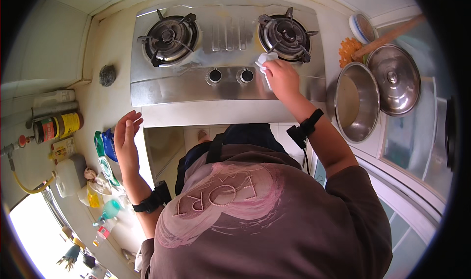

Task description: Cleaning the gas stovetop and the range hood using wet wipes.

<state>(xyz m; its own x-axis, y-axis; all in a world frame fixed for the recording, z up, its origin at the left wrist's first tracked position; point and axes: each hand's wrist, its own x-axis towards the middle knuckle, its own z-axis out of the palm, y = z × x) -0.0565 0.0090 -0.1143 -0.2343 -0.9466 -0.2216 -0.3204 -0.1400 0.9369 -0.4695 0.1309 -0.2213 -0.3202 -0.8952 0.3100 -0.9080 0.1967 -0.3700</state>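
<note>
My right hand (282, 78) grips a white cloth or wipe (268, 58) against the steel gas stove (228, 58), just in front of the right burner (287, 34) and to the right of the two black control knobs. Part of the cloth hangs down below my fingers over the front panel. My left hand (127, 135) is held off the stove's front left corner, fingers partly spread, with nothing in it. The left burner (168, 36) has a black pan support with several prongs. A steel wool scrubber (107, 75) lies on the counter left of the stove.
At right stand a steel bowl (362, 113), a steel lid (403, 78), an orange textured object (348, 51), a wooden handle (390, 34) and a round container (363, 28). At left are wipes packets (109, 144), a white jug (70, 176), labelled containers and bottles.
</note>
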